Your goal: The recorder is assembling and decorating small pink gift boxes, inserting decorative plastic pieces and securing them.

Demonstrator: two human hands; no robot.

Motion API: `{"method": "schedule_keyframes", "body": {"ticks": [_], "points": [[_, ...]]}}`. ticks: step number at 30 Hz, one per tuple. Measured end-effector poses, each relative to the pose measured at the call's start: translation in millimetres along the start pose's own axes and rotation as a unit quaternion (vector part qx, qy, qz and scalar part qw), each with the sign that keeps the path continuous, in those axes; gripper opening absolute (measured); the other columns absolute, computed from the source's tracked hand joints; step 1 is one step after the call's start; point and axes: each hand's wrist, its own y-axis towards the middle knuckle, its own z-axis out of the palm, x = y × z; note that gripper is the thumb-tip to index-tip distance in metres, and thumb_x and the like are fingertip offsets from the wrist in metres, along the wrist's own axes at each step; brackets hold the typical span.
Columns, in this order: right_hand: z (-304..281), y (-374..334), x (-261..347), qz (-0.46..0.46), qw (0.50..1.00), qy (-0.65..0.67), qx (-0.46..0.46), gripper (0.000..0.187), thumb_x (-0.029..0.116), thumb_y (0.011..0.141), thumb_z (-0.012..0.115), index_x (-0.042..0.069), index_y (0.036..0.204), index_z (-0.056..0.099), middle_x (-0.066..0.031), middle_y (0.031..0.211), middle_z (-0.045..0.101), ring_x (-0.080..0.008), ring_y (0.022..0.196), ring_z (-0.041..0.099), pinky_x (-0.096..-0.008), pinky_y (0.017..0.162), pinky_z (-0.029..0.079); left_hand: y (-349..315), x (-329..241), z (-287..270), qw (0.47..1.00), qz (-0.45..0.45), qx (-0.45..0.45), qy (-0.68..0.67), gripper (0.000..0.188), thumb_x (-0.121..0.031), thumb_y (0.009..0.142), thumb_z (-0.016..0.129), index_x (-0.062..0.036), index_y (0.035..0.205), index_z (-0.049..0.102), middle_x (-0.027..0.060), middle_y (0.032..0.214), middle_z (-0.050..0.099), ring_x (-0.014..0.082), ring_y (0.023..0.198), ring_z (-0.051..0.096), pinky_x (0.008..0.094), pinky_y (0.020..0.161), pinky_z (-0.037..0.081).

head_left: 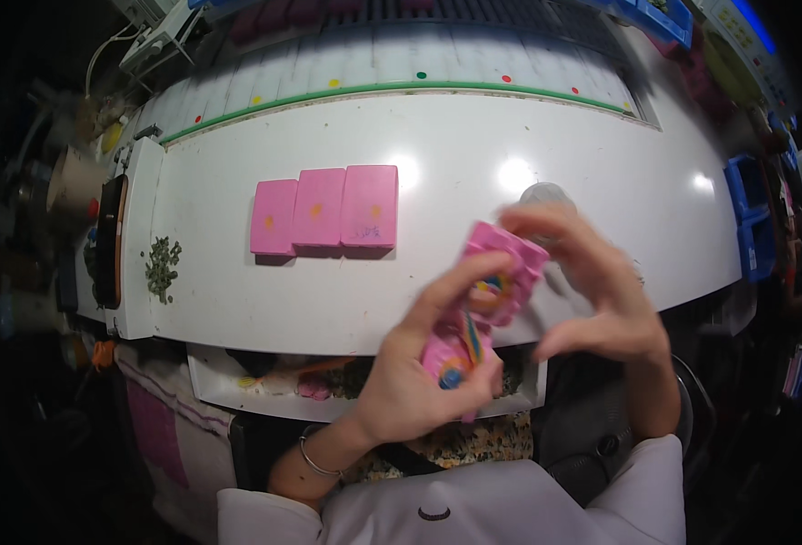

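Observation:
My left hand (423,368) and my right hand (592,286) together hold a pink plastic part (496,277) with coloured wires and a small round blue-and-orange piece, just above the near edge of the white worktable (473,145). The left hand grips its lower end; the right hand's fingers curl over its upper end. Both hands are blurred. Three pink rectangular blocks (326,211) lie side by side on the table, up and to the left of my hands. A small clear round object (544,193) sits just beyond my right hand.
A heap of small green bits (162,266) lies at the table's left edge. An open drawer tray (264,381) with pink and orange pieces hangs under the table front. Blue bins (751,213) stand at the right. A green-edged conveyor strip (392,64) runs along the back.

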Motion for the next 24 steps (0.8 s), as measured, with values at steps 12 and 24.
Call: {"method": "schedule_keyframes", "body": {"ticks": [12,24], "points": [[11,-23,37,0.005,0.946,-0.286,-0.154,0.055,-0.012,0.066,0.058,-0.003,0.119,0.052,-0.0221,0.121,0.051,-0.0319,0.093,0.057,-0.0350,0.085,0.045,5,4,-13,0.997,0.003,-0.058,0.048,0.077,0.009,0.070,0.066,-0.0051,0.136,0.029,0.0137,0.124,0.042,0.0166,0.083,0.060,0.0273,0.070,0.051],[49,-25,44,-0.089,0.899,-0.405,-0.142,0.047,0.005,0.067,0.061,0.004,0.114,0.061,-0.0191,0.112,0.060,-0.0157,0.071,0.055,-0.0242,0.059,0.041,13,5,-11,0.993,0.048,-0.060,0.088,0.078,0.011,0.067,0.062,-0.0086,0.136,0.031,0.0051,0.131,0.038,0.0157,0.104,0.050,0.0266,0.091,0.041]]}}
